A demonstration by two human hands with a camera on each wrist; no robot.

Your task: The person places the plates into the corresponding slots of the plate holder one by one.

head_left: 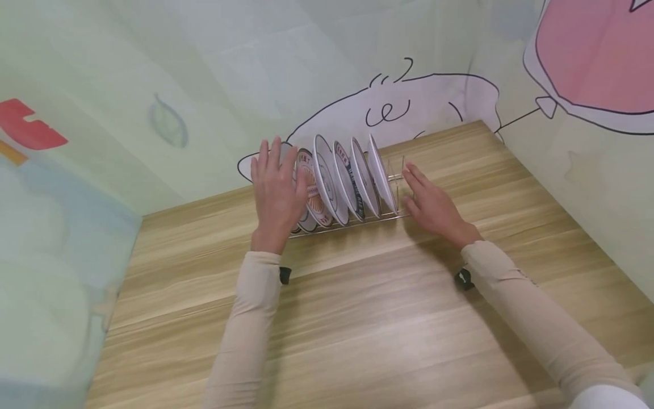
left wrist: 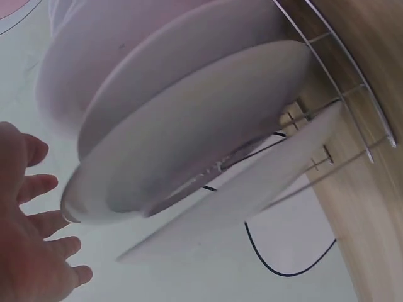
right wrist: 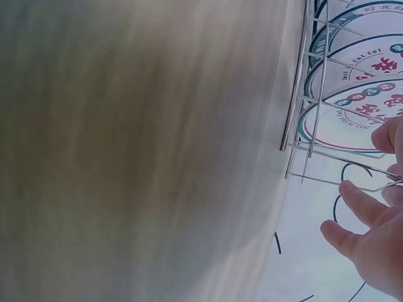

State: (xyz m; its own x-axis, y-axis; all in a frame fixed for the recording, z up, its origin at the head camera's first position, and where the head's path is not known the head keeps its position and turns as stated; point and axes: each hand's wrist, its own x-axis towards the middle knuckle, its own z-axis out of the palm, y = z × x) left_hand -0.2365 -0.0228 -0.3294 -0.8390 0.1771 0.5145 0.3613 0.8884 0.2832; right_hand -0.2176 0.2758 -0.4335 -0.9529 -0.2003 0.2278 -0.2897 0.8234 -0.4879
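Several round plates stand on edge in a wire dish rack near the wall, among them a plate with an orange-red pattern (head_left: 310, 190) and a white plate (head_left: 382, 176) at the right end. My left hand (head_left: 278, 193) is at the rack's left end, fingers spread and fairly straight, overlapping the leftmost plates. The left wrist view has its fingertips beside a plate rim, with pale plate undersides (left wrist: 195, 119) leaning in the rack. At the right end, my right hand (head_left: 436, 207) extends its fingers to the wire rack (right wrist: 293, 94), overlapping its end wires. Printed plate faces (right wrist: 352, 123) show there.
The wood-grain table (head_left: 357, 318) extends in front of the rack and to both sides. A wall covering with cartoon drawings (head_left: 388, 108) rises right behind the rack, and another wall borders the right side. Dark straps (head_left: 464, 278) show at the wrists.
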